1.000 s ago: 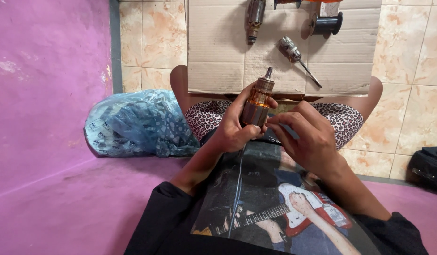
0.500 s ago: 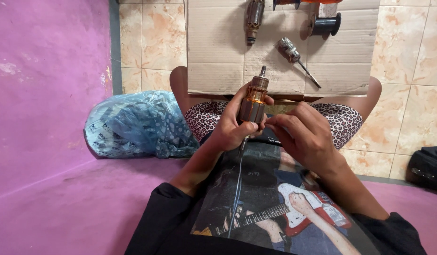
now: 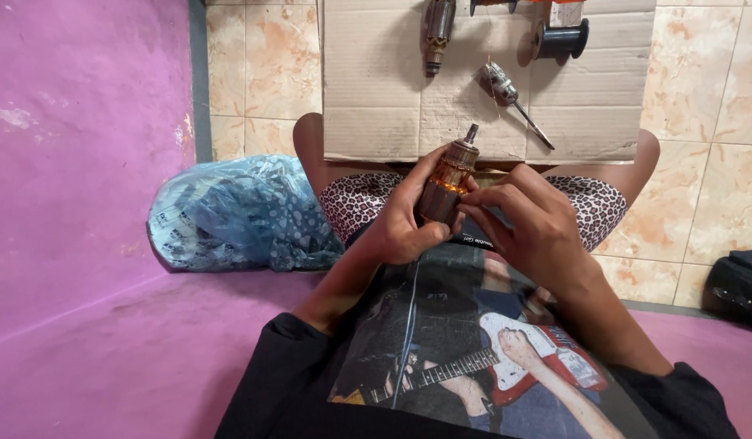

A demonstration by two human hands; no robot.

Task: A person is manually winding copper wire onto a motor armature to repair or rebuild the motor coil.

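Left hand (image 3: 404,228) is wrapped around the lower body of a motor armature (image 3: 445,183), fingers closed firmly on it, thumb up the side; it sits upright, slightly tilted, shaft end pointing away from the person, held over the lap just short of the near edge of the cardboard sheet (image 3: 376,89). Right hand (image 3: 534,223) is beside it on the right, fingers curled with the tips pinched against the armature's mid-section, where copper-coloured winding shows; can't tell if there's a wire strand or a small tool between those fingertips, too small to see. Judgement on progress: the winding area looks at least partly filled with copper, so the piece in hand seems mid-work, not finished, but how many slots are done isn't readable from this angle. Left of the lap, a blue patterned plastic bag (image 3: 229,215) lies on the pink floor against the wall. Further out on the cardboard: a smaller armature with a long shaft (image 3: 506,89) lies right of centre, lying flat and untouched; a larger one (image 3: 438,28) sits at the far edge, left of centre; a dark wire spool (image 3: 559,39) sits near the far right corner, well apart from both hands. So at least two more units are laid out beyond the one being handled; their state is not readable from here. A black bag (image 3: 737,284) sits off at the right on the tile.
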